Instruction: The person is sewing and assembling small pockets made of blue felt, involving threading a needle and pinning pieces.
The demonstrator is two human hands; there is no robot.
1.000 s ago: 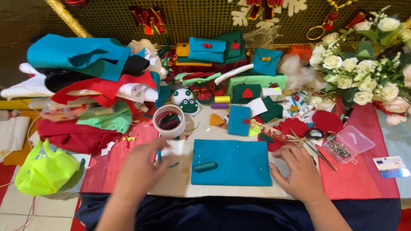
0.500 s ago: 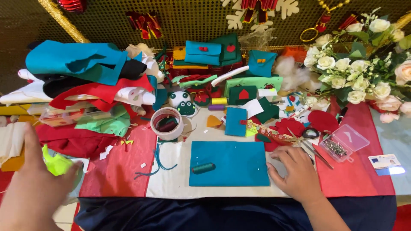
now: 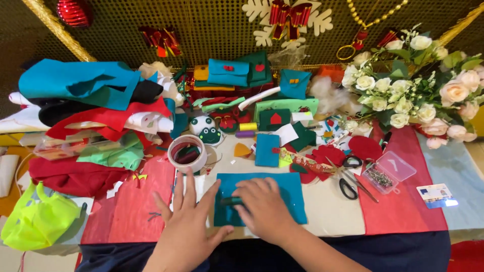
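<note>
The flat teal felt rectangle (image 3: 287,201) lies smooth (a small dark green felt roll (image 3: 230,201) on it), right hand (image 3: 263,209) pinching the roll, left hand (image 3: 187,229) spread flat, holding nothing.

Table (image 3: 333,216) bears teal felt sheet (image 3: 292,201), scissors (image 3: 353,176), tape roll (image 3: 187,153)

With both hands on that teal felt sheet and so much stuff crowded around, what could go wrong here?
The scissors lie open just right of the right hand, so a sideways reach might meet the blades. The small clear box of pins sits open near them and could be knocked and spilled. The left hand lies close to the tape roll, and pulling the teal felt sheet might drag nearby scraps with it.
</note>
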